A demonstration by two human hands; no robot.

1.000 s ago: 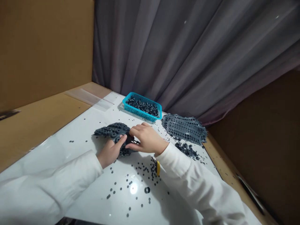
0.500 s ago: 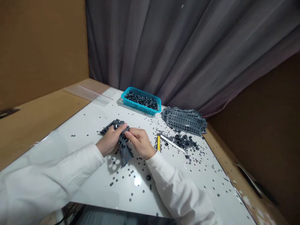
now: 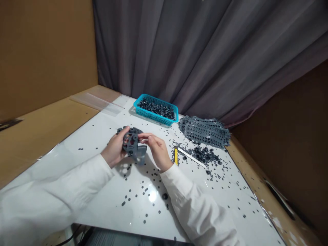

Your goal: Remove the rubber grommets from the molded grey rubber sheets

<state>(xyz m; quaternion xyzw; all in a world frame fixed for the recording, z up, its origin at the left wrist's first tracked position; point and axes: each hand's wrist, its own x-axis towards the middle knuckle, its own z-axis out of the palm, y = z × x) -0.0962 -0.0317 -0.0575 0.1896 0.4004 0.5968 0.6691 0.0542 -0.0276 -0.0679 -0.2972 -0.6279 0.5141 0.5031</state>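
My left hand (image 3: 115, 147) is closed round a dark grey perforated sheet (image 3: 132, 140), its thumb lying over the upper left edge. The sheet is curled, full of round holes, and held above the white tabletop, with a loose flap hanging at its lower right. My right hand (image 3: 158, 150) is at the sheet's right side. Its fingers reach out to the edge while the thumb stays back from it; whether a small piece is between them cannot be made out. Small dark discs (image 3: 129, 199) lie scattered under and around both hands.
A turquoise basket (image 3: 156, 117) of small dark pieces stands at the back. Right of it lies a stack of perforated grey sheets (image 3: 205, 131). Nearer are a pile of black pieces (image 3: 206, 155) and a yellow-and-white cutter-like tool (image 3: 191, 157). Clear plastic (image 3: 97, 102) lies at the left.
My right thumb has come away from the sheet, and that hand has shifted slightly right. The sheet has turned in my left hand, its face showing more holes.
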